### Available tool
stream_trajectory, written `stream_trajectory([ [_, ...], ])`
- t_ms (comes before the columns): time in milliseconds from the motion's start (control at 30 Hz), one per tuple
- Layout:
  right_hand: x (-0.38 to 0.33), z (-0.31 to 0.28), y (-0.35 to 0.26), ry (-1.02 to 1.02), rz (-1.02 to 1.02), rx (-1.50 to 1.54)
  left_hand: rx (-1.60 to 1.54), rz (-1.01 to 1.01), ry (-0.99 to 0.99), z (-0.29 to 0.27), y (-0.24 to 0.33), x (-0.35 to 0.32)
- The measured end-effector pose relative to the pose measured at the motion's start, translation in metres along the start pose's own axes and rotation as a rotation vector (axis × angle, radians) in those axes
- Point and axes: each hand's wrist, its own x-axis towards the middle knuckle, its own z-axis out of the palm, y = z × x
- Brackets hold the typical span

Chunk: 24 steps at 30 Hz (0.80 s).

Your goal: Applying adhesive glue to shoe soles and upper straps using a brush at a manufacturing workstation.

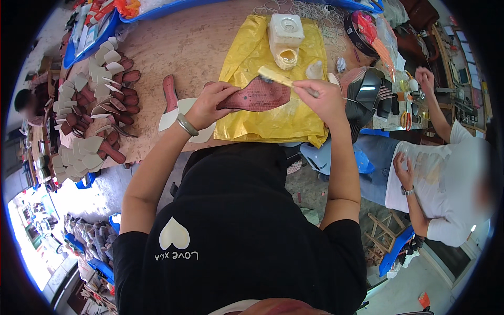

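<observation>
Item: insole [258,96], dark red, flat, held over a yellow sheet [273,123] on the bench [189,47].

Left hand [210,105]: fingers pinched on the insole's narrow end, thumb on top; wrist carries a bangle [187,125]. Forearm rises from the lower left, elbow bent, wrist level.

Right hand [321,97]: closed round the handle of a brush [281,77], bristle end resting at the insole's broad upper edge. Forearm comes up nearly straight from the lower right, hand turned inward.

Work in hand, as judged: brushing adhesive over the insole. To do it well, keep the piece steady and just above the sheet so drips land there; draw even strokes from the broad end toward the pinched end; keep the left fingers off the wet area.

Supply: pale tub [286,34] at the sheet's far edge, probably glue, though its contents cannot be seen.

Stock: rows of insoles [100,94] with pale pieces, at left, well apart from the hands.

Nearby: another person [446,173] in white at right, not touching this work.
</observation>
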Motion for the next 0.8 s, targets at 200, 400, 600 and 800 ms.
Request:
stream_trajectory([
  [200,0.006,-0.015,-0.006,-0.128,-0.056,-0.172,0.019,0.010,0.050,-0.001,-0.001,-0.001],
  [400,-0.059,-0.055,0.038,0.071,0.151,0.047,-0.034,-0.225,0.254,0.001,-0.005,-0.034],
  [600,-0.106,-0.142,0.087,1.090,0.286,0.718,-0.066,-0.301,0.264,0.015,-0.016,-0.054],
  [800,-0.168,-0.262,0.213,1.677,0.554,0.397,-0.077,-0.329,0.183,0.021,0.003,-0.032],
])
